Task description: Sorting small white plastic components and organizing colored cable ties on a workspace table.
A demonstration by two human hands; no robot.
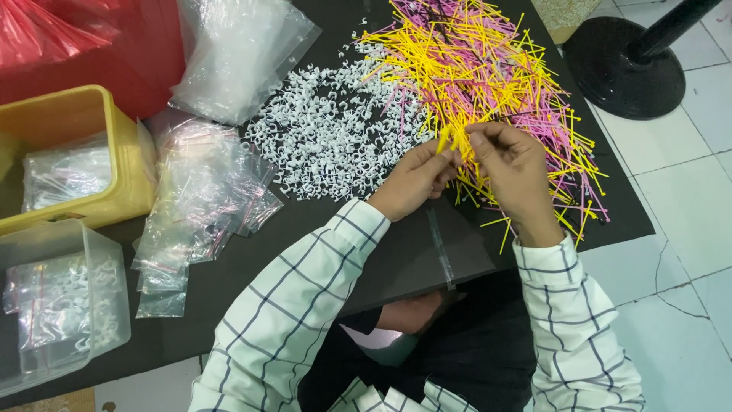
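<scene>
Standing beside the worker, here is what lies about the fingers, biggest first.

Surface: flat black table top [396, 259], spread beneath both hands and running far out to either side of the fingers.
Sticks: wide loose heap of thin yellow and pink plastic sticks [488, 69], starting right at the fingertips and fanning away beyond them.
Clips: pale mound of small white plastic clips [328, 130], just beyond and to the left of the left fingers.
Bags: slumped stack of small clear plastic zip bags [202, 191], well off to the left of the fingers.
Yellow tub: yellow plastic tub [114, 145] with bags inside, farther left again.
Clear box: clear plastic box [99, 267] holding bagged white clips, far left and nearer the body than the fingers.
Left hand: left hand [412, 181], fingers pressed together, pinching a small bunch of yellow sticks [444, 140].
Right hand: right hand [511, 164], fingertips closed on the same bunch from the other side, meeting the left fingertips.
Held bunch: between both sets of fingertips, at the near edge of the heap.
</scene>
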